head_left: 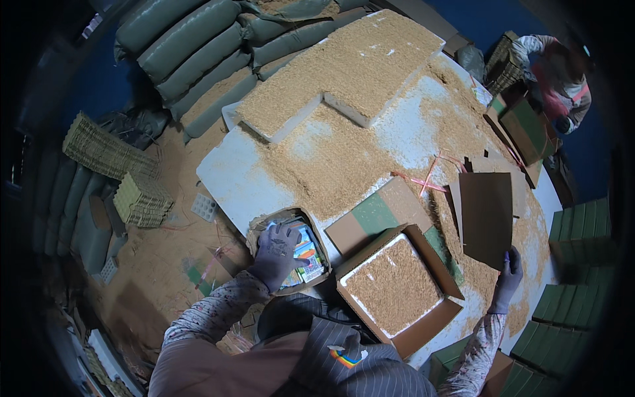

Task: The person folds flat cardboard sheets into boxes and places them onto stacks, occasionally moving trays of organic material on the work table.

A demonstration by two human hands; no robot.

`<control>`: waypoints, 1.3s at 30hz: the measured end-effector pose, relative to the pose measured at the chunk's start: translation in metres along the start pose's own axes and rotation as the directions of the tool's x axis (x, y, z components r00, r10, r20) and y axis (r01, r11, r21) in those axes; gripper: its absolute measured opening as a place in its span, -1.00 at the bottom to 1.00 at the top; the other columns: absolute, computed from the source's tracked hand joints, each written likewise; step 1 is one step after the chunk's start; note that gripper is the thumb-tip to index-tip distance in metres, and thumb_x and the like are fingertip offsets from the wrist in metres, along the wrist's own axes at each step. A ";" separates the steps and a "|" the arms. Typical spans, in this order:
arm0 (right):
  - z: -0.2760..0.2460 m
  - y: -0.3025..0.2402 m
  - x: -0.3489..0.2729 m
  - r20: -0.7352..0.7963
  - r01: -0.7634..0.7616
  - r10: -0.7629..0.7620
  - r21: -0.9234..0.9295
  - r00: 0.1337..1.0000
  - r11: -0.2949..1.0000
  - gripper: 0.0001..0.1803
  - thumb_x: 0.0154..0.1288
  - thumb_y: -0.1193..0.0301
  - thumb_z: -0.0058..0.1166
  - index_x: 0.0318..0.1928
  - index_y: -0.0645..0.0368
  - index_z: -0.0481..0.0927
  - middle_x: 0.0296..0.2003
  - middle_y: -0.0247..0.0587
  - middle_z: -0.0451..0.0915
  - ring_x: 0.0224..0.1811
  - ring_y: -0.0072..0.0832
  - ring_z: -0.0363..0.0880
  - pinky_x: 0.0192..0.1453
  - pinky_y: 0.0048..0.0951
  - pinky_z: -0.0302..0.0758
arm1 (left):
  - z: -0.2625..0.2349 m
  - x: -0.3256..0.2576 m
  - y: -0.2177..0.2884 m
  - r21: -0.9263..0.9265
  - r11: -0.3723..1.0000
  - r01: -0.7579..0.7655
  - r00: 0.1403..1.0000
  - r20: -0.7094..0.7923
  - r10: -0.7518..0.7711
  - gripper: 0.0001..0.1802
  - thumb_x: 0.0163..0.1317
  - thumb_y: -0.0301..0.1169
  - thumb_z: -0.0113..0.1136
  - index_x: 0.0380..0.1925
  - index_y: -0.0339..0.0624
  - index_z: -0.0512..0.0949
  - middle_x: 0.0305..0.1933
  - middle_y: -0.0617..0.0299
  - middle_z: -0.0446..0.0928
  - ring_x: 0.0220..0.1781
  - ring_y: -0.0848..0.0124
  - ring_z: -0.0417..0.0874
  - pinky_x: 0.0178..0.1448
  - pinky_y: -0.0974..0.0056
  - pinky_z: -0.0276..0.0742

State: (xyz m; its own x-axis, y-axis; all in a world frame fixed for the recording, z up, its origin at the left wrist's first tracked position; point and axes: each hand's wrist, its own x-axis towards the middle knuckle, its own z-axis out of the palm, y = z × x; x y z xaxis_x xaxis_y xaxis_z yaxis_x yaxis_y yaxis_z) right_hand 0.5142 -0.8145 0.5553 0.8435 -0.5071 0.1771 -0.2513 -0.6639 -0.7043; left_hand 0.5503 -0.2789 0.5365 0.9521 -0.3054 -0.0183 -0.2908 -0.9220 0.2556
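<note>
The fingers of the left hand, gloved, are spread apart and laid flat on a stack of small colourful packets inside a brown bag at the near left edge of the white surface; they press on the packets rather than close around them. The fingers of the right hand, also gloved, pinch the lower corner of a flat brown cardboard sheet, which stands up above them. Between the two hands, just right of the left fingers, lies an open cardboard box filled level with tan husk. Beyond the box, farther from both hands, a folded green and brown carton rests flat, and loose husk covers much of the surface. Pink string lies just left of the sheet. Well beyond the fingers, white trays heaped with husk sit at the far end, with grey-green sacks stacked behind. At the far right another person bends over cartons. Green cartons are stacked to the right of the right fingers.
</note>
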 end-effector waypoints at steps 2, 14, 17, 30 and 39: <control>-0.007 -0.016 -0.034 -0.116 -0.021 0.024 0.019 0.993 1.000 -0.71 0.35 0.46 -0.01 0.02 0.35 0.52 -0.07 -0.15 0.59 -0.02 -0.47 0.51 0.09 -0.45 0.41 | 0.010 -0.006 -0.007 -0.109 0.990 0.093 0.989 0.129 -0.079 -0.56 0.03 -0.11 0.29 -0.16 -0.11 0.51 -0.14 0.17 0.47 0.05 0.18 0.41 0.19 0.09 0.20; -0.060 -0.036 -0.162 -0.446 -0.013 0.082 0.154 0.891 0.988 -0.71 0.37 0.52 -0.06 0.05 0.35 0.51 -0.05 -0.14 0.58 -0.02 -0.47 0.52 0.10 -0.45 0.45 | 0.017 0.001 -0.019 -0.914 0.397 0.081 0.961 -0.034 -0.274 -0.78 0.16 -0.39 0.21 -0.19 -0.21 0.56 -0.11 0.00 0.51 -0.03 0.15 0.57 0.04 0.16 0.50; -0.042 -0.060 -0.180 -0.598 0.102 0.015 0.161 0.802 0.982 -0.72 0.29 0.66 -0.04 0.01 0.34 0.53 -0.07 -0.09 0.58 -0.02 -0.39 0.53 0.02 -0.45 0.52 | -0.047 0.018 0.065 -0.773 0.603 -0.196 0.954 -0.293 -0.065 -0.75 0.09 -0.42 0.31 -0.20 -0.16 0.60 -0.07 0.11 0.49 0.01 0.26 0.54 0.08 0.15 0.48; 0.066 -0.104 -0.221 0.864 0.544 -0.117 -0.198 0.490 0.815 -0.81 0.26 0.35 -0.09 -0.17 0.01 0.55 -0.19 -0.23 0.55 -0.08 -0.29 0.57 -0.10 -0.29 0.52 | -0.016 0.037 0.164 0.106 0.694 -0.713 0.671 0.391 0.630 -0.71 0.11 -0.24 0.19 -0.19 -0.08 0.54 -0.06 0.13 0.45 0.11 0.16 0.43 0.16 0.04 0.33; 0.001 -0.065 -0.224 0.045 -0.385 0.396 0.354 0.917 0.852 -0.61 0.31 0.34 0.06 0.12 0.12 0.47 -0.04 -0.23 0.55 -0.18 -0.41 0.60 -0.03 -0.36 0.53 | -0.017 0.110 0.111 -0.740 0.605 -0.293 0.759 0.205 0.618 -0.49 0.10 -0.55 0.13 0.13 -0.21 0.41 0.17 0.06 0.42 0.20 0.30 0.46 0.29 0.20 0.36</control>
State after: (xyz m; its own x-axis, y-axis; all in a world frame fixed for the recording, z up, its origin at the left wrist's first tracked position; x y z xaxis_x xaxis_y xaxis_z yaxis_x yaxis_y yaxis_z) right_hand 0.3425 -0.6573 0.5610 0.6954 -0.7034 -0.1475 -0.3710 -0.1756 -0.9119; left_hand 0.6246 -0.4107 0.5790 0.5228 -0.8507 -0.0544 -0.3848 -0.2925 0.8755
